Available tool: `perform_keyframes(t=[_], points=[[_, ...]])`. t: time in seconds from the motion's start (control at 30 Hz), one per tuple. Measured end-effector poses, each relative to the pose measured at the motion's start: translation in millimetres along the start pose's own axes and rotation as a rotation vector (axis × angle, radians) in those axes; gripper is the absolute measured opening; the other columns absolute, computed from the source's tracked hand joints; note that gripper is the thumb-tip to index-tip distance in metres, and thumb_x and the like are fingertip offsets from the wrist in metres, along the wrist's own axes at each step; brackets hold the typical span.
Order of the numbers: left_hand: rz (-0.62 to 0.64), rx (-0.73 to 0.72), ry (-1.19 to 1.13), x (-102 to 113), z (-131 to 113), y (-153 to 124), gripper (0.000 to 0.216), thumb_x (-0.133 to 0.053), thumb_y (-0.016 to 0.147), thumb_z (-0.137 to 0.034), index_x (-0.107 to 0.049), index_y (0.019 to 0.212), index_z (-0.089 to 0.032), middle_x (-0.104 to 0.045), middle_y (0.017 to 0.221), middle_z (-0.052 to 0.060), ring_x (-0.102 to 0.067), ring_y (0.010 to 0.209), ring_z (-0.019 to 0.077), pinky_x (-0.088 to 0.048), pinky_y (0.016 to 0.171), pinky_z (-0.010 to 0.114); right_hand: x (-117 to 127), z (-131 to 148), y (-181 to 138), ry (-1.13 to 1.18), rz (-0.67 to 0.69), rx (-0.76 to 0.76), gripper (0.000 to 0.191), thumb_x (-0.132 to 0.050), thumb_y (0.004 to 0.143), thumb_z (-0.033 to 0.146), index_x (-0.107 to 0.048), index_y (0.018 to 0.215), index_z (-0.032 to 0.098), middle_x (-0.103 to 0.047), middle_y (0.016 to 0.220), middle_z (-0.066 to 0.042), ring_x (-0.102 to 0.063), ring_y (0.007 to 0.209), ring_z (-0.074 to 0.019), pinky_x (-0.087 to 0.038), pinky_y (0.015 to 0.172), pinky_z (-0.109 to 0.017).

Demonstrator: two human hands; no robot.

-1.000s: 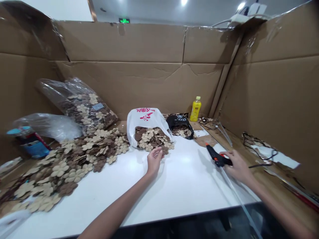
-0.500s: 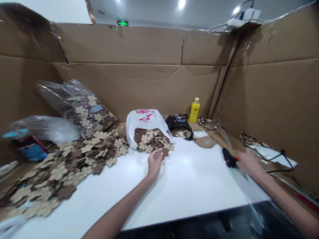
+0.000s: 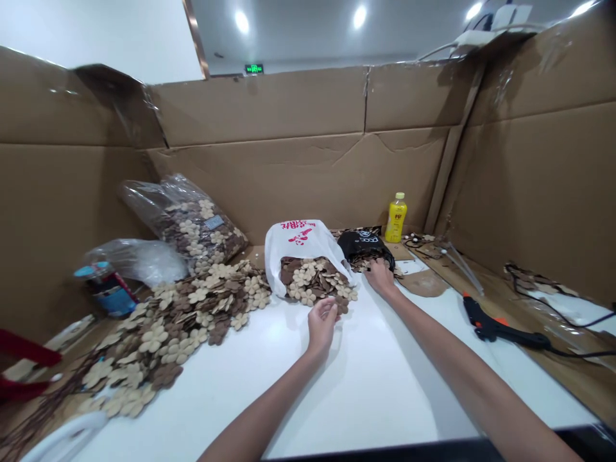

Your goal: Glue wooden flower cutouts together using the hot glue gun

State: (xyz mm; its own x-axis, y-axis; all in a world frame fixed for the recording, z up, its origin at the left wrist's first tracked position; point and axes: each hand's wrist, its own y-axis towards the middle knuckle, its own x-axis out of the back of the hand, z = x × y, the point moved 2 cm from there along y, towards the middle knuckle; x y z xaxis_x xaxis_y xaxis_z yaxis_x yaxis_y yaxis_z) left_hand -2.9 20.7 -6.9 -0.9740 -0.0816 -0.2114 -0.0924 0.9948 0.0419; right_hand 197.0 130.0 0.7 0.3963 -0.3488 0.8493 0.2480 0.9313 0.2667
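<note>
Protruding from left grip (image 3: 321, 326): brown flower (image 3: 342, 305)

Brown flower (image 3: 342, 305), white-printed black bag (image 3: 357, 244)

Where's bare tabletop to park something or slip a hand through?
Bare white tabletop: between left arm and right arm; between left arm and flower-cutout pile; between right arm and hot glue gun. Crowded: left, under the pile; back, with white plastic bag, black plastic bag, both hands at their mouths.
</note>
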Motion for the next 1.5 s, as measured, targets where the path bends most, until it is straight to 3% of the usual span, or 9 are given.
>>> perform_keyframes(t=[0.13,0.3,0.4,0.47,0.53,0.8,1.13,1.5], points=[[0.008,-0.009,0.018,0.2,0.9,0.5,0.028,-0.067,0.063,-0.030,-0.062,0.085,-0.013,-0.066,0.084,0.010,-0.064,0.074,0.0188,-0.050,0.063,0.029,4.2,-4.2,-0.3,0.157,-0.036,-0.023,0.023,-0.044,0.080,0.013,-0.063,0.090,0.007,-0.056,0.104,-0.019,-0.055,0.094,-0.0229,-0.038,0.079,-0.030],[0.024,-0.005,0.013,-1.0,2.0,2.3,0.028,-0.068,0.062,-0.031,-0.062,0.083,-0.013,-0.067,0.081,0.010,-0.064,0.073,0.0190,-0.049,0.061,0.028,17.9,-8.0,-26.8,0.385,-0.037,0.009,0.031,-0.041,0.083,0.027,-0.064,0.093,0.008,-0.064,0.089,-0.012,-0.058,0.081,-0.0193,-0.044,0.070,-0.029],[0.036,-0.005,0.013,-1.3,3.1,4.6,0.029,-0.067,0.062,-0.031,-0.062,0.084,-0.013,-0.067,0.080,0.009,-0.064,0.070,0.0187,-0.049,0.062,0.029,21.7,-1.3,-54.4,0.800,0.092,0.011,0.035,-0.053,0.077,0.037,-0.063,0.097,0.011,-0.066,0.087,-0.009,-0.060,0.071,-0.0170,-0.048,0.063,-0.029],[0.048,-0.003,0.020,-1.1,3.5,6.3,0.029,-0.066,0.063,-0.031,-0.062,0.085,-0.013,-0.066,0.080,0.008,-0.063,0.069,0.0180,-0.049,0.062,0.029,24.3,7.4,-72.7,1.148,0.211,-0.009,0.038,-0.067,0.065,0.038,-0.065,0.092,0.013,-0.067,0.086,-0.009,-0.061,0.070,-0.0167,-0.048,0.064,-0.030],[0.054,-0.009,0.032,-0.6,3.4,7.8,0.029,-0.066,0.064,-0.032,-0.062,0.086,-0.013,-0.066,0.079,0.008,-0.062,0.067,0.0170,-0.049,0.061,0.028,27.3,17.3,-87.8,1.324,0.283,-0.043,0.037,-0.074,0.055,0.037,-0.066,0.082,0.014,-0.067,0.078,-0.006,-0.060,0.066,-0.0154,-0.048,0.063,-0.030],[0.053,-0.029,0.045,0.0,3.1,10.5,0.032,-0.066,0.063,-0.032,-0.064,0.088,-0.013,-0.066,0.081,0.008,-0.060,0.065,0.0145,-0.048,0.060,0.026,25.0,43.9,-111.3,1.362,0.322,-0.095,0.030,-0.078,0.048,0.033,-0.064,0.067,0.014,-0.061,0.059,0.000,-0.055,0.052,-0.0110,-0.046,0.055,-0.026],[0.089,-0.029,0.021,-2.0,2.8,9.8,0.034,-0.067,0.062,-0.036,-0.065,0.087,-0.013,-0.067,0.087,0.009,-0.061,0.073,0.0171,-0.048,0.065,0.027,13.2,43.5,-111.1,1.312,0.277,-0.077,0.032,-0.076,0.049,0.037,-0.061,0.065,0.015,-0.059,0.054,0.000,-0.054,0.048,-0.0120,-0.045,0.051,-0.025],[0.118,0.014,0.006,-5.6,0.5,7.3,0.037,-0.074,0.055,-0.035,-0.063,0.083,-0.013,-0.068,0.080,0.009,-0.064,0.073,0.0195,-0.050,0.068,0.031,11.8,41.8,-112.8,1.217,0.214,-0.038,0.032,-0.073,0.053,0.041,-0.054,0.063,0.017,-0.057,0.053,0.000,-0.054,0.048,-0.0132,-0.044,0.047,-0.025]])
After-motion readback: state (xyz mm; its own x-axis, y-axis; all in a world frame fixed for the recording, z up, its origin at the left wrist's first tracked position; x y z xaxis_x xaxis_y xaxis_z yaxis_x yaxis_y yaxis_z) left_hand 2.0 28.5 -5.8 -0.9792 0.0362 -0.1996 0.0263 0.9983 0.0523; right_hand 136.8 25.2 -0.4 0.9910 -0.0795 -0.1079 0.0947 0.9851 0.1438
